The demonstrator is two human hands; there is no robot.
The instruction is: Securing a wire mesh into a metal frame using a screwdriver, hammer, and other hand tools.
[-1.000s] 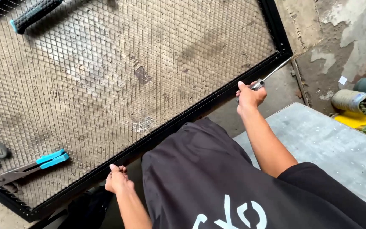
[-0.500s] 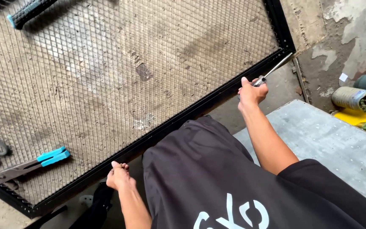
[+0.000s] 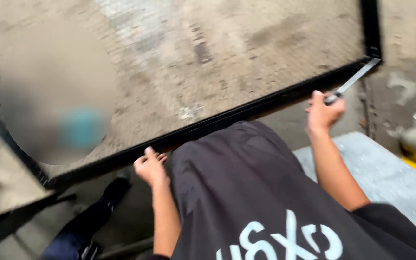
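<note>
Fingers of the right hand (image 3: 324, 113) curl around a thin metal tool (image 3: 355, 80) at the mesh frame's (image 3: 246, 111) near-right corner; left hand (image 3: 149, 167) grips its near edge.

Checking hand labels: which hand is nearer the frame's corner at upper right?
Right. The right hand holds a thin metal tool whose tip reaches the black frame near that corner. The left hand rests on the frame's near edge, far along from it.
</note>
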